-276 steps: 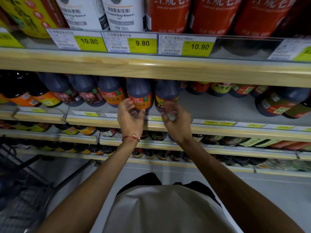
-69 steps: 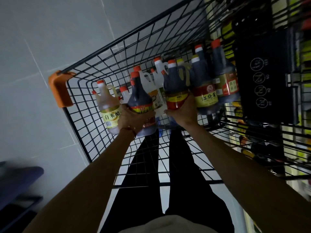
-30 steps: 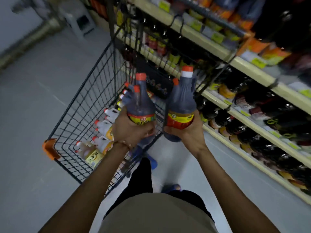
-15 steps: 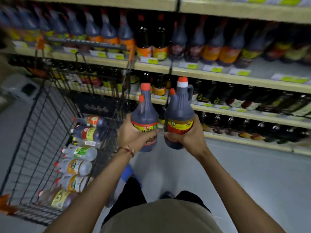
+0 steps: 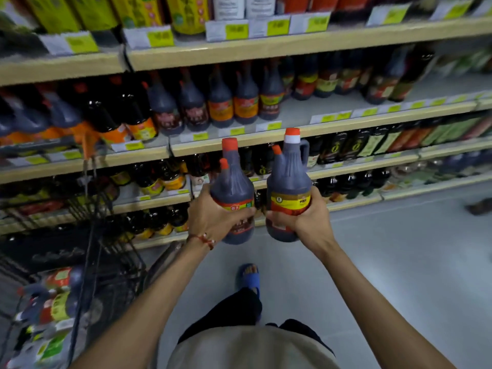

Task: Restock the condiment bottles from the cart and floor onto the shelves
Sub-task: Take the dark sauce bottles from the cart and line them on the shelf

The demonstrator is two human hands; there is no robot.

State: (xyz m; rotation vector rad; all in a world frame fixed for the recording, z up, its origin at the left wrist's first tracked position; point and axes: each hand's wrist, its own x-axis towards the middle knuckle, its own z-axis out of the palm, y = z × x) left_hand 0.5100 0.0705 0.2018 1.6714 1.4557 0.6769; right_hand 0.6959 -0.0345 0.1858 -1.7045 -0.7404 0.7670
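Fingers (image 5: 241,213) of the left hand (image 5: 213,217) are curling tight round the fat belly of a dark brown plastic bottle with a red cap and a red and green label (image 5: 233,186). The right hand (image 5: 300,222) is doing the same with a dark brown plastic jug with a side handle, a white collar, a red cap and a yellow label (image 5: 288,177), its fingers (image 5: 275,218) wrapping the front and its thumb pressing the far side. Both hands are full, and neither is touching anything else. The two bottles are standing straight up in the air, caps pointing to the ceiling, just beside each other and in front of the lower shelves. The place they are probably going is the grey shelf with a pale wooden front edge (image 5: 314,109), and it is lying up and ahead of the hands. On it, a row of dark bottles with orange and red labels (image 5: 221,102) is standing on the left, and a bare patch is showing to the right of that row. That bare patch is sitting closer to the right hand, so the jug looks like the easier one to go in first. Both bottles would need lifting so their bottoms are clearing the wooden edge, then pushing forward while staying upright. A black wire cart (image 5: 111,275) is waiting low on the left with more bottles lying in it.
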